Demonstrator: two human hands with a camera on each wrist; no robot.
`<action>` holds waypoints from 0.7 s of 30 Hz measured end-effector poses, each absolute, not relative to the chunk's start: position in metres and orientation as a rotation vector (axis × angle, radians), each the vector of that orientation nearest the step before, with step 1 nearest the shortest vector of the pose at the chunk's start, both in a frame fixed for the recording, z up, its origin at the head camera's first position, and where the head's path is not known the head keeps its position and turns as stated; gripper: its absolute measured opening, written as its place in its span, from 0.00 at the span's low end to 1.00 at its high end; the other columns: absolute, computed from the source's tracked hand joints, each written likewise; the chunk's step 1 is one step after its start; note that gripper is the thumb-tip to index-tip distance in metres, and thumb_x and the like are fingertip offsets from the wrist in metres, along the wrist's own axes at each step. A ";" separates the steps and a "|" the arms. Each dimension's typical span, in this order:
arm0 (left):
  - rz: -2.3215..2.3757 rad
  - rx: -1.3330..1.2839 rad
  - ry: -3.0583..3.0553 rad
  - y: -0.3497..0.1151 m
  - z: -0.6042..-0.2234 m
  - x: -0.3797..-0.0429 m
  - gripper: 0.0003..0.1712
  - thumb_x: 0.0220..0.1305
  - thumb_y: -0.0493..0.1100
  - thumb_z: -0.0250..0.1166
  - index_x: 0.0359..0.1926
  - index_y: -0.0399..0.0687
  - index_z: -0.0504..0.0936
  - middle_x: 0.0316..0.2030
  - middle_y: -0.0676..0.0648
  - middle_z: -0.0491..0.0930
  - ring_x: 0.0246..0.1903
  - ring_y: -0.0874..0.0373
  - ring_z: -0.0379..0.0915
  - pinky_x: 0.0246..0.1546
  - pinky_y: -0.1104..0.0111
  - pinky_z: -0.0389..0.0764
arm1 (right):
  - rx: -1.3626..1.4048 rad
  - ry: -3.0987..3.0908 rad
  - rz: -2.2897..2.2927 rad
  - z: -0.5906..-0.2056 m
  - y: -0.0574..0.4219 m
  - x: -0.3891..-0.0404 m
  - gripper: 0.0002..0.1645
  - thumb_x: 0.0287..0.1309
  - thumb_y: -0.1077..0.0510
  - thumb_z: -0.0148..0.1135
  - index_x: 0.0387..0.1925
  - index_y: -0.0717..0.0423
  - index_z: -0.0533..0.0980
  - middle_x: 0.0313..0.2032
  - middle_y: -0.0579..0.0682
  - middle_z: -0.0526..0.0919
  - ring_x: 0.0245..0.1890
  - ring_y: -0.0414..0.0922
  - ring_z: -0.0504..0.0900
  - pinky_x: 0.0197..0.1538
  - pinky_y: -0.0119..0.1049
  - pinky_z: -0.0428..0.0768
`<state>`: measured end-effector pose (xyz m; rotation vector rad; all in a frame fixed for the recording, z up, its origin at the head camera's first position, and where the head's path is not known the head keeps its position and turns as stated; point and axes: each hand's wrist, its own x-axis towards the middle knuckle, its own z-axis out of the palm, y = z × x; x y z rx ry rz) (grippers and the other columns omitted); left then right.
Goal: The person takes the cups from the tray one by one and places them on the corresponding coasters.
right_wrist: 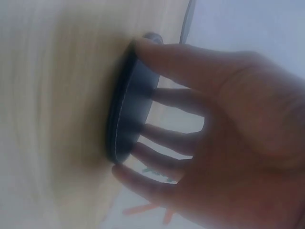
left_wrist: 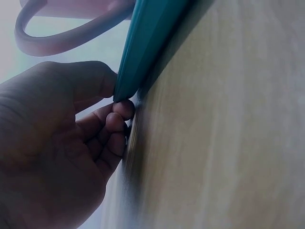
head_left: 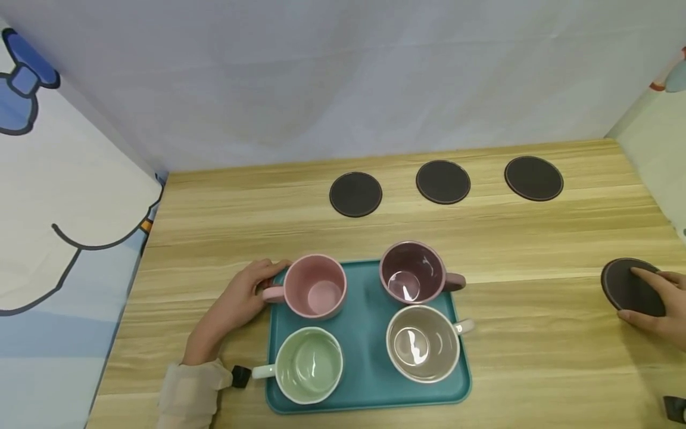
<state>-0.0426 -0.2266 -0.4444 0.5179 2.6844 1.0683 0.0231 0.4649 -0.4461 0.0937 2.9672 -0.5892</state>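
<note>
My left hand (head_left: 248,296) is at the upper left corner of a teal tray (head_left: 367,357). Its thumb presses the rim and curled fingertips sit under the edge in the left wrist view. Close beside it stands a pink mug (head_left: 316,287), handle toward the hand. The tray also bears a green mug (head_left: 309,366), a mauve mug (head_left: 409,274) and a beige mug (head_left: 423,345). Far right, my right hand (head_left: 667,304) grips a round black coaster (head_left: 632,289). In the right wrist view its thumb (right_wrist: 167,59) and little finger reach opposite edges, other fingers touching the face.
Three more black coasters, left (head_left: 356,195), middle (head_left: 443,182) and right (head_left: 533,178), lie in a row along the back of the wooden table (head_left: 536,357). A pale cloth wall (head_left: 343,89) rises behind, with printed panels at both sides.
</note>
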 end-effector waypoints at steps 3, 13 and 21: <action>1.076 0.520 2.677 -0.226 -0.444 -0.043 0.31 0.64 0.28 0.64 0.69 0.40 0.78 0.37 0.45 0.79 0.38 0.57 0.67 0.41 0.67 0.68 | 0.051 2.979 -0.489 -0.442 0.461 0.022 0.52 0.71 0.44 0.63 0.77 0.71 0.49 0.63 0.91 0.51 0.63 0.86 0.52 0.58 0.83 0.58; 1.055 0.511 2.681 -0.228 -0.445 -0.042 0.32 0.64 0.27 0.64 0.69 0.42 0.78 0.36 0.46 0.78 0.38 0.56 0.67 0.42 0.67 0.68 | -0.145 3.012 -0.314 -0.428 0.440 0.009 0.56 0.62 0.39 0.71 0.78 0.64 0.56 0.59 0.87 0.60 0.53 0.89 0.63 0.51 0.81 0.65; 1.049 0.531 2.688 -0.228 -0.445 -0.044 0.31 0.64 0.26 0.63 0.69 0.42 0.78 0.35 0.48 0.78 0.38 0.57 0.66 0.41 0.67 0.68 | -0.232 2.958 -0.371 -0.421 0.421 -0.006 0.55 0.60 0.48 0.75 0.78 0.64 0.57 0.61 0.87 0.60 0.55 0.88 0.62 0.56 0.79 0.59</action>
